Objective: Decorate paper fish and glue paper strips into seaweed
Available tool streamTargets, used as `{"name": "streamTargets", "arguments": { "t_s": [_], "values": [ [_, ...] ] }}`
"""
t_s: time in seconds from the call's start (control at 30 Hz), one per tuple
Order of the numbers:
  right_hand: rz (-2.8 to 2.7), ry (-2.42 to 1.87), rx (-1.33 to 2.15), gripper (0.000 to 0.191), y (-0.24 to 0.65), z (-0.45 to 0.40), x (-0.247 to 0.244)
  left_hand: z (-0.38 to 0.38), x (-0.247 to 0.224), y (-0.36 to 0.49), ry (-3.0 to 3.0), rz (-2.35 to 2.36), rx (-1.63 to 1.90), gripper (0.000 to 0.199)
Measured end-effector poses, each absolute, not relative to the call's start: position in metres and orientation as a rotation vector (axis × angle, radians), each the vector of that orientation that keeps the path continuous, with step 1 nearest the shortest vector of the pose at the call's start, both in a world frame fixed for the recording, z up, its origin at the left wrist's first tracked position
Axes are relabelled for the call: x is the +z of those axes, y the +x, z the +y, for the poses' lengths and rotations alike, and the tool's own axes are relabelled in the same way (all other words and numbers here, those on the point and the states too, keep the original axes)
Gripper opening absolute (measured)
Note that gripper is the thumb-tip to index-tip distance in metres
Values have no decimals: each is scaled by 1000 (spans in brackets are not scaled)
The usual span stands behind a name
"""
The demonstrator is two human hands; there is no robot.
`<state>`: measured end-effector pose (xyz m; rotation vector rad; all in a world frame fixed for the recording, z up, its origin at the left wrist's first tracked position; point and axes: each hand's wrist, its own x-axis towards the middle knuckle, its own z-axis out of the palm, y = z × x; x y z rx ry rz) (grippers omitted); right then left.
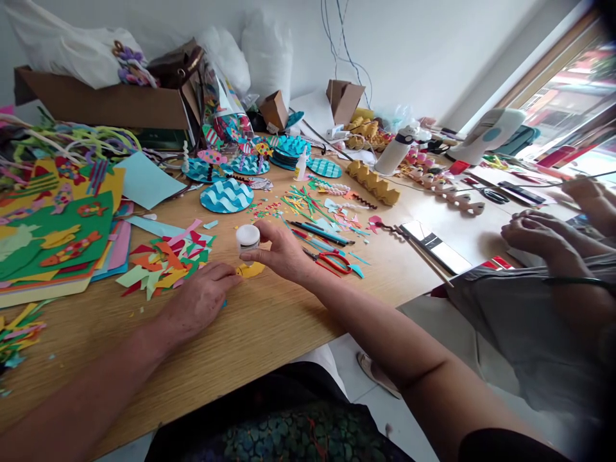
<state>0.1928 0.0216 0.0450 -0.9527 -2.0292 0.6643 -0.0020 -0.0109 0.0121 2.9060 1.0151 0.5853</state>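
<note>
My right hand [283, 251] is closed around a small white glue bottle [248, 237], its round white end facing up and its lower end hidden. Directly below it lies a yellow paper cutout [251, 270] on the table [289, 327]. My left hand [197, 300] rests low on the wood, fingers together, the fingertips pressing on the cutout's left edge. A bit of blue shows beneath that hand. Just right of my right hand are red-handled pliers [333, 262] and several pens [322, 233].
Paper scraps [166, 260] lie beyond my left hand, with green and yellow sheets [62, 237] farther left. Blue wave-patterned discs [226, 195] and another glue bottle [301, 165] stand behind. A phone [436, 247] lies on the right, near another person's hands [539, 234].
</note>
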Motion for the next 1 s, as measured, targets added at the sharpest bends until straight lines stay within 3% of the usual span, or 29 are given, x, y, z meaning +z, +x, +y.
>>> {"name": "streamTargets", "arguments": {
  "t_s": [1.0],
  "values": [
    [-2015,-984,675,22,190,17,45,-11,10,-2,2889,1007,527,40]
  ]
}}
